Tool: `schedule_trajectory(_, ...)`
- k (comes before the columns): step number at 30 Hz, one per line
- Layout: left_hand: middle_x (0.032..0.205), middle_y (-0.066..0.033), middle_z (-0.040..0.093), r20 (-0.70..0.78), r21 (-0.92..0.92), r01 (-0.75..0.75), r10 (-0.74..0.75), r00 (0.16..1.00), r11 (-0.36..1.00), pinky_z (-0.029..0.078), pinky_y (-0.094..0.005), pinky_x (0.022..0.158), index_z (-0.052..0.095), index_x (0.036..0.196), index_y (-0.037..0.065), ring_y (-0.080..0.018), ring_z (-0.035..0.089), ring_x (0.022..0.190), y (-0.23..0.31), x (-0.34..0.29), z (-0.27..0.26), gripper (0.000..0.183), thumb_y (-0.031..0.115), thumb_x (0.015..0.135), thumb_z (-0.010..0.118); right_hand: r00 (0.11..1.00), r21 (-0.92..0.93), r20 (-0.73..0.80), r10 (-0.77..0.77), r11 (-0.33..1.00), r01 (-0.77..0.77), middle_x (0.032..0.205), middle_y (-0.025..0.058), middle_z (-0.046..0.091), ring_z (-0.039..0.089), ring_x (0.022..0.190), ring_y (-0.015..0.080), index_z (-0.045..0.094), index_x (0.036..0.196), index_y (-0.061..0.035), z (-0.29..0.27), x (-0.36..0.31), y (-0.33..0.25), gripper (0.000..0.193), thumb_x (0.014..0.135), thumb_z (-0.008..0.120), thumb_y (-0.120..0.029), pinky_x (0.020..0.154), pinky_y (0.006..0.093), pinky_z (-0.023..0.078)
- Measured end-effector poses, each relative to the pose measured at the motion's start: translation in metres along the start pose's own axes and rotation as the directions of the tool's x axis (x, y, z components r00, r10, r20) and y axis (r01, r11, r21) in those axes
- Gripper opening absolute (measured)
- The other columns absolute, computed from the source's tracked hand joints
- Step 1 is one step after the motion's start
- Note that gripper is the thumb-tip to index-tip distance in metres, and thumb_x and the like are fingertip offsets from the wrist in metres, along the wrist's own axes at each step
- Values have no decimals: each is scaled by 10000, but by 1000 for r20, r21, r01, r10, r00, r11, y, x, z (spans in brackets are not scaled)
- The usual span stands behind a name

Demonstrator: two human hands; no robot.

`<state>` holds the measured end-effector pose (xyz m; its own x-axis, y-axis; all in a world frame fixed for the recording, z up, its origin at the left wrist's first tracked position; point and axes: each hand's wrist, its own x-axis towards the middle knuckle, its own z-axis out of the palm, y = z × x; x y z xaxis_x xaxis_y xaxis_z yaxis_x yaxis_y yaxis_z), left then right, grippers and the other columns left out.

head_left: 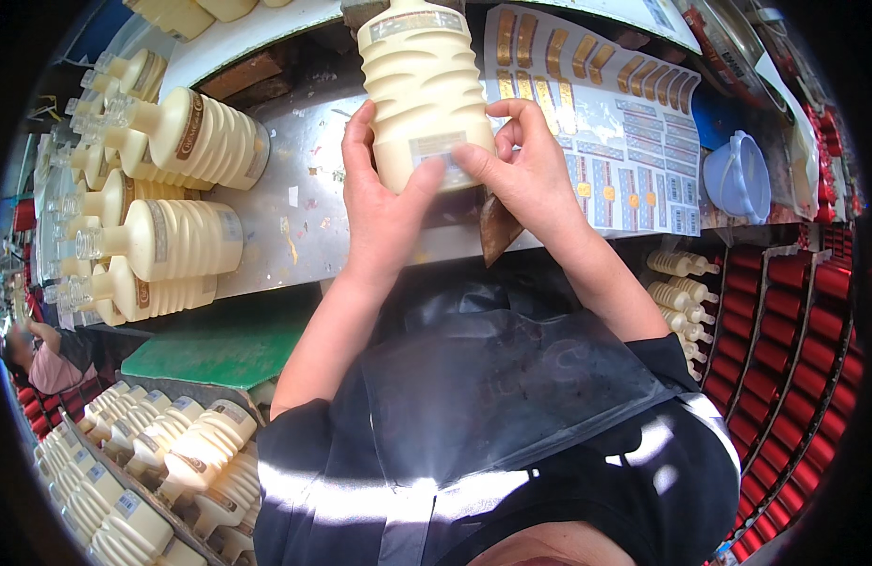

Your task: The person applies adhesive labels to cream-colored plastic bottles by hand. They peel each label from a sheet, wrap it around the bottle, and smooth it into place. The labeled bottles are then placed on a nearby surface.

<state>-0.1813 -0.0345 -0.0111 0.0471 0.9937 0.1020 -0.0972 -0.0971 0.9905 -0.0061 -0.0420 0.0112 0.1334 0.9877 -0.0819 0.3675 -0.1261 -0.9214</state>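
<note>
Between my two hands is a cream bottle (pixel 424 90) with a ribbed, wavy body, held over the near part of the worktable. My left hand (pixel 384 203) grips its left side, with the thumb pressed on a pale rectangular label (pixel 438 146) near the bottle's base. On the other side my right hand (pixel 535 170) curls round the bottle, its thumb also on that label. The bottle's neck runs out past the top edge of the view. Just below the bottle, a brown pointed piece (pixel 498 231) shows beside my right wrist.
Sheets of gold and grey stickers (pixel 634 141) lie right of the bottle, near a pale blue bucket (pixel 738 177). Cream bottles (pixel 186 241) are stacked on the table's left. More cream bottles (pixel 209 443) fill racks at lower left; red bottles (pixel 785 377) fill racks at right. Another person (pixel 54 363) is far left.
</note>
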Motion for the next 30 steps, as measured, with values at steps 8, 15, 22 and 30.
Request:
schedule_trajectory(8,1460,-216,447,-22,23,3,-3,1000,1000,449,-389,1102,255,1544,-29,-276,514,1320,3,-2,3,887,165,853,775,1000,37,2,12,999,-12,853,-36,472,473,773,43,508,1304,13,2,-2,7,604,859,828,-241,702,199,461)
schedule_trajectory(15,1456,-218,451,-23,43,-15,16,1000,999,450,-394,1100,265,1542,-26,-282,520,1308,2,0,3,901,190,840,785,989,415,3,146,900,-133,815,16,598,619,770,147,638,1152,-4,-12,14,-5,379,977,690,-336,712,292,530)
schedule_trajectory(22,1456,-207,444,-27,41,-70,71,997,997,435,-389,1109,282,1544,-11,-270,516,1299,-7,-3,1,882,213,846,774,869,-41,90,-487,870,492,1068,60,721,701,960,135,673,1185,-32,-22,10,-19,306,889,753,-24,860,274,568)
schedule_trajectory(30,1381,-124,502,-58,-108,-22,16,998,994,423,-343,1079,420,1462,17,-197,520,1214,-20,3,-11,470,303,1093,476,441,-358,114,-890,377,854,862,73,711,675,703,273,705,971,-102,3,-29,-37,245,734,730,-45,647,354,534)
